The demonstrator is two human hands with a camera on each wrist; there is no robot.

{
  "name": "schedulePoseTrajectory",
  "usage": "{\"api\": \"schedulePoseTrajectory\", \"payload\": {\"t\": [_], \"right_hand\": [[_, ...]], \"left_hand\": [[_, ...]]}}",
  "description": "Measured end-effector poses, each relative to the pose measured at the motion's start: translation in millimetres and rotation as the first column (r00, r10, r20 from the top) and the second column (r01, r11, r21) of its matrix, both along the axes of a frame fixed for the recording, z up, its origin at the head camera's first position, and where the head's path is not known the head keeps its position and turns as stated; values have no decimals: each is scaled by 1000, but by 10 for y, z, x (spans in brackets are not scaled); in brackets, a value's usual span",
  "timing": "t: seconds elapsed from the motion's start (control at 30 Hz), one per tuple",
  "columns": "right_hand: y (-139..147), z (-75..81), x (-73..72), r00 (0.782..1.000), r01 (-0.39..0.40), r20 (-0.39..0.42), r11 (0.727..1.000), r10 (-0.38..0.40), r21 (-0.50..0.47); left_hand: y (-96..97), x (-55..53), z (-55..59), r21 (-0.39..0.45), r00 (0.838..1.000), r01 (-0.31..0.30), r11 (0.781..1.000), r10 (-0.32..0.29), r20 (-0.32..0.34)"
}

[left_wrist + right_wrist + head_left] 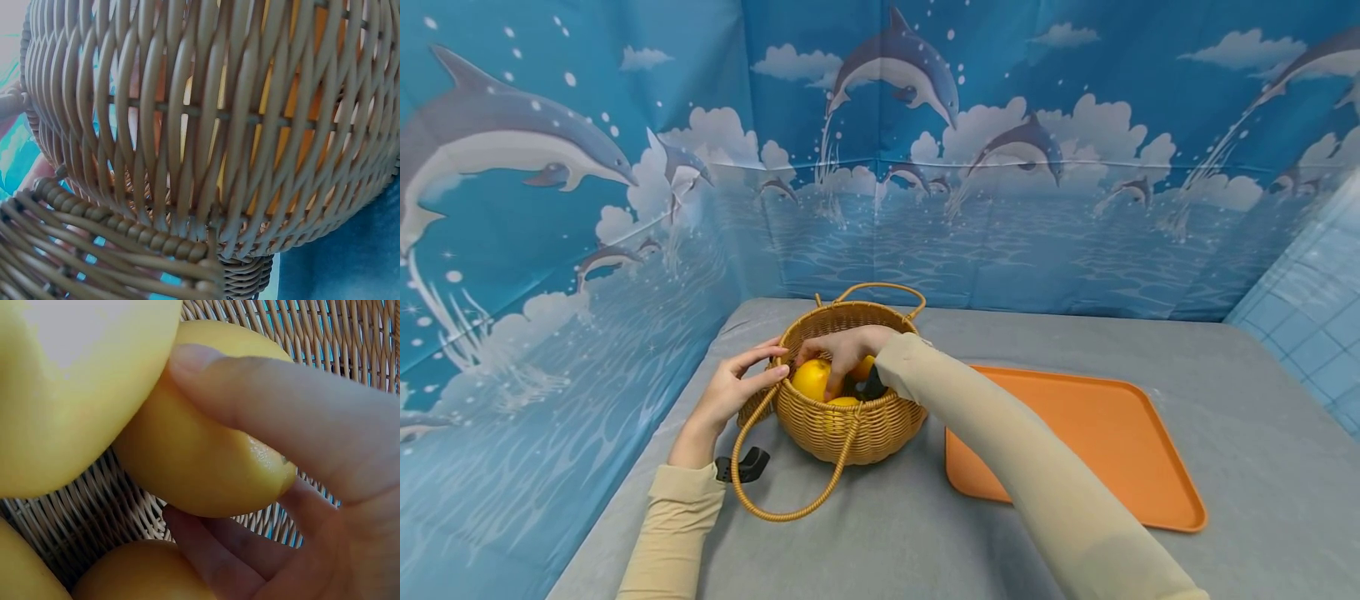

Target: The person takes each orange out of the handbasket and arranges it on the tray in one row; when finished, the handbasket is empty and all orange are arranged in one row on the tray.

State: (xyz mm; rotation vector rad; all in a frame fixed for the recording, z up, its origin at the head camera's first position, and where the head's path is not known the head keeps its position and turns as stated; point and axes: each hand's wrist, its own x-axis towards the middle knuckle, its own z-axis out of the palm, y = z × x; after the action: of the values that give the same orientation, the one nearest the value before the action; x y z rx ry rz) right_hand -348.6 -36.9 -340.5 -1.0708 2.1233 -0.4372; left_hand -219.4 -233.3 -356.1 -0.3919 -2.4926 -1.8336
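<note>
A round wicker basket [850, 433] holds several smooth yellow fruits; their exact kind is unclear. My right hand [848, 348] reaches down inside it. In the right wrist view, the thumb lies over an oval yellow fruit [200, 456] and the fingers curl beneath it. A larger-looking yellow fruit [75, 394] is close in front, partly covering the gripped one. My left hand [733, 387] holds the basket's left rim, with thumb and fingers at the base of the handle. The left wrist view shows mostly the woven wall [206, 112], with yellow and orange showing through its gaps.
To the right of the basket, an orange tray [1090, 442] lies on the grey surface [1262, 467], partly behind the right sleeve. One basket handle [790, 515] hangs forward; the other [883, 286] stands at the back. A dolphin-printed curtain [1000, 233] hangs behind.
</note>
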Motion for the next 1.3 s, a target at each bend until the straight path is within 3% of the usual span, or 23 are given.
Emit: {"api": "schedulePoseTrajectory", "payload": {"t": [0.3, 0.53, 0.63, 0.97, 1.13, 1.3], "right_hand": [[26, 24, 49, 999, 20, -30, 999, -21, -34], [61, 88, 80, 995, 87, 43, 996, -86, -33], [57, 138, 88, 995, 91, 39, 995, -89, -36], [114, 365, 94, 997, 66, -31, 997, -67, -30], [277, 541, 93, 998, 61, -13, 994, -63, -95], [524, 665, 49, 998, 45, -34, 982, -52, -183]], "left_hand": [[-8, -4, -9, -4, 1000, 0, 1000, 0, 4], [-8, 9, -16, -14, 1000, 4, 1000, -4, 4], [-11, 9, -14, -15, 1000, 1, 1000, -1, 2], [-6, 14, 4, -19, 1000, -3, 1000, 3, 2], [-9, -3, -2, -29, 1000, -3, 1000, 3, 1], [-80, -114, -144, -18, 1000, -4, 1000, 4, -7]]}}
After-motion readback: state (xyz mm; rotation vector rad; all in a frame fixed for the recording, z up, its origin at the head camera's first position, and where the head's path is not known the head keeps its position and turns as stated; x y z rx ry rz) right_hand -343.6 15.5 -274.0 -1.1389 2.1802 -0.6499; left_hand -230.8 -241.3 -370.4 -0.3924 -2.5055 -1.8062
